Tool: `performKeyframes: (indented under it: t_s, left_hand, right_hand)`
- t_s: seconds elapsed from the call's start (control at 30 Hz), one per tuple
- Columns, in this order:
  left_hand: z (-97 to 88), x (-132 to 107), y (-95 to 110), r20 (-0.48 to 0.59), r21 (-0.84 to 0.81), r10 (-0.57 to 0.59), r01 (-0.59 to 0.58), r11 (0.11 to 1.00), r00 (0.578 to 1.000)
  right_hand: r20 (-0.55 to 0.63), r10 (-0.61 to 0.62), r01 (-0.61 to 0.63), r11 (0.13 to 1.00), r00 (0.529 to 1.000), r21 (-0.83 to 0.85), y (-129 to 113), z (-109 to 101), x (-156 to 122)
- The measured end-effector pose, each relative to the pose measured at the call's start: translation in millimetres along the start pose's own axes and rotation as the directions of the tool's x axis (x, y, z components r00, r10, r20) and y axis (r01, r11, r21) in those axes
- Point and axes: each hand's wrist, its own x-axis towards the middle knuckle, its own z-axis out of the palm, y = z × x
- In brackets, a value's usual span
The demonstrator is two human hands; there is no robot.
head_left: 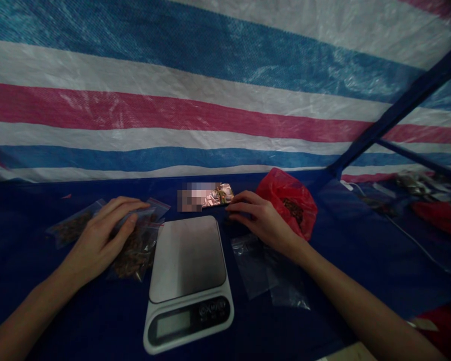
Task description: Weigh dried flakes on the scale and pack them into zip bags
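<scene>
My left hand (108,233) lies palm down, fingers stretched out, over several clear zip bags (137,253) filled with brown dried bits. Another filled zip bag (73,228) lies left of it. At the back, my right hand (263,218) reaches the right end of a phone (220,194) with a lit screen, part of it blurred out. Its fingers are apart and bent slightly at the phone's edge. Between my hands sits a white kitchen scale (190,260) with a bare steel plate. Flat clear zip bags (253,268) lie below my right hand.
Behind my right hand stands an open red plastic bag (276,188) with brown bits inside. A striped tarp (173,115) hangs behind the blue surface (97,321). Dark blue bars (398,118) cross at right, with a cable (417,240) and red items (441,218) beyond.
</scene>
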Motion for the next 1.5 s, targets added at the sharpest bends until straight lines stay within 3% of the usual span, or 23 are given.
performKeyframes:
  t_s: [0.23, 0.4, 0.57, 0.63, 0.7, 0.83, 1.03, 1.13, 1.23, 1.27, 1.33, 1.4, 1.43, 1.5]
  left_hand:
    - [0.9, 1.3, 1.7, -0.014, -0.015, 0.009, -0.009, 1.0, 1.0]
    - [0.7, -0.1, 0.7, -0.007, -0.006, 0.018, -0.018, 1.0, 1.0]
    - [0.5, -0.9, 1.3, -0.003, 0.001, 0.017, -0.017, 1.0, 1.0]
    - [0.8, -0.3, 1.6, -0.008, -0.003, 0.014, -0.014, 1.0, 1.0]
    - [0.9, 0.3, 1.6, -0.009, -0.003, 0.003, -0.003, 1.0, 1.0]
    - [0.7, 0.3, 1.6, -0.004, -0.001, 0.001, -0.001, 1.0, 1.0]
    - [2.4, 0.6, 3.1, -0.008, -0.013, 0.037, -0.037, 0.999, 0.999]
    - [3.6, 1.8, 3.5, -0.024, -0.009, 0.037, -0.038, 0.999, 0.999]
    - [4.2, 1.7, 3.8, -0.019, -0.018, 0.029, -0.029, 0.999, 0.999]
    - [4.2, 1.4, 3.8, -0.017, -0.023, 0.026, -0.026, 0.999, 1.0]
    - [4.2, 0.9, 4.0, -0.011, -0.027, 0.017, -0.017, 0.999, 1.0]
    - [3.7, 0.9, 4.7, -0.009, -0.023, 0.007, -0.008, 1.0, 1.0]
    - [3.3, 1.0, 5.4, -0.009, -0.019, 0.006, -0.006, 1.0, 1.0]
    - [2.1, 1.5, 7.5, -0.003, -0.01, -0.005, 0.005, 1.0, 1.0]
  right_hand:
    - [0.009, -0.118, 0.118, 0.983, 0.993, -0.143, -12.2, -12.1, -6.5]
    - [0.168, -0.125, 0.185, 0.892, 0.978, -0.413, -15.3, 3.8, -9.9]
    - [0.203, -0.196, 0.274, 0.821, 0.959, -0.501, -11.1, 15.6, -11.5]
    - [0.147, -0.234, 0.276, 0.837, 0.961, -0.472, -11.1, 13.2, -11.5]
    - [0.019, -0.252, 0.236, 0.875, 0.968, -0.422, -12.2, 7.0, -10.9]
    - [-0.225, -0.149, 0.071, 0.945, 0.963, -0.32, -11.0, -4.7, -7.5]
    - [-0.241, -0.13, 0.06, 0.959, 0.962, -0.278, -2.8, -8.0, -3.2]
    - [-0.361, -0.105, -0.03, 0.937, 0.927, -0.349, -1.9, -32.6, -3.3]
    - [-0.469, 0.048, -0.235, 0.907, 0.882, -0.349, 11.3, -71.8, -8.3]
    - [-0.421, 0.126, -0.292, 0.886, 0.898, -0.36, 19.7, -83.3, -11.0]
    - [-0.156, 0.32, -0.356, 0.828, 0.934, -0.433, 39.6, -98.3, -17.0]
    - [0.151, 0.442, -0.327, 0.817, 0.884, -0.474, 56.8, -100.7, -22.4]
    - [0.238, 0.466, -0.311, 0.817, 0.852, -0.485, 62.5, -97.9, -24.5]
    - [0.264, 0.48, -0.299, 0.803, 0.837, -0.515, 66.8, -89.0, -27.0]
